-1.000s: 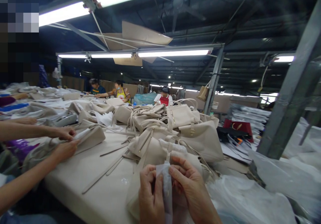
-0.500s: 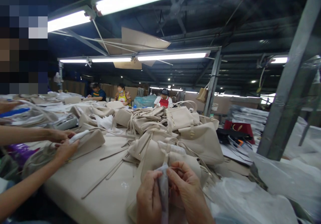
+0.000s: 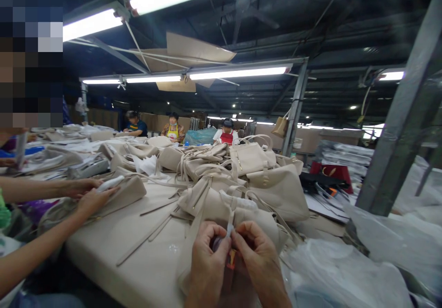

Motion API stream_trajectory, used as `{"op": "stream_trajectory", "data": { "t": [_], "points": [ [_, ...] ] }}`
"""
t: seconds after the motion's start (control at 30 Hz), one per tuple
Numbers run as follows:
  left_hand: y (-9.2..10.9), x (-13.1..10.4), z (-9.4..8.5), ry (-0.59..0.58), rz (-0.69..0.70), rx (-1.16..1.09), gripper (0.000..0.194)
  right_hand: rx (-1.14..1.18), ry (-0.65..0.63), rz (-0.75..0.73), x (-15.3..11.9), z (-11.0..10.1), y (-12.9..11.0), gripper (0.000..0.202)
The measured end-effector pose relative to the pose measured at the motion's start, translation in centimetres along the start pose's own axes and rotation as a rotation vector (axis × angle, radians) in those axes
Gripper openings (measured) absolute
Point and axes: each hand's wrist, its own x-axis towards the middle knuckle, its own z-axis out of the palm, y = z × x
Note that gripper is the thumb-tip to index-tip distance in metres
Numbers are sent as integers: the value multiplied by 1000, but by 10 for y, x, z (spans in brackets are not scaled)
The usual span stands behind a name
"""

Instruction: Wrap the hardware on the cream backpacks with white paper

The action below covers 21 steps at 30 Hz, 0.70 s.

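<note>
My left hand and my right hand meet at the bottom middle, thumbs and fingers pinched on a thin white wrapping strip. The strip lies around the lower part of a beige bag strap, which rises from between my fingertips. Something with an orange and gold patch shows below my fingers; I cannot make out what it is. Just beyond my hands lies a beige handbag with more white wrapping on it.
Many beige handbags are heaped ahead. At left, a co-worker's hands hold a white-wrapped piece over a bag. Thin straps lie on the table. Clear plastic and a metal post are at right.
The white strip hung wide and loose between my hands; now it is narrow and close around the strap. My left fingers have curled in towards the right ones. The view has shifted slightly.
</note>
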Motion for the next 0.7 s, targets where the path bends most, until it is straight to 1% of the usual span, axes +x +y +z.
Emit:
{"op": "stream_trajectory", "data": {
  "t": [0.07, 0.1, 0.2, 0.3, 0.4, 0.47, 0.5, 0.57, 0.63, 0.7],
  "points": [
    [4, -1, -2, -16, 125, 192, 8, -122, 9, -41, -3, 1, -4, 25],
    [6, 0, -4, -46, 144, 264, 9, -176, 15, -58, -4, 1, -6, 22],
    [7, 2, -9, -122, 74, 308, 12, -297, 19, -106, -7, 2, -14, 17],
    [7, 3, -12, -142, 60, 291, 11, -445, 20, -179, -9, 1, -16, 17],
    [6, 2, -12, -152, 90, 306, 12, -612, 108, -322, -14, 2, -14, 23],
    [7, 0, -11, -130, 113, 356, 13, -680, 156, -388, -18, 3, -14, 28],
    [8, -1, -10, -114, 127, 384, 14, -694, 161, -390, -20, 4, -15, 30],
    [9, -5, -9, -96, 158, 414, 15, -687, 135, -336, -24, 6, -18, 34],
    [9, -8, -8, -95, 187, 405, 17, -634, 111, -245, -24, 7, -22, 37],
    [8, -10, -9, -97, 189, 371, 17, -516, 86, -145, -23, 8, -24, 42]
  ]
}}
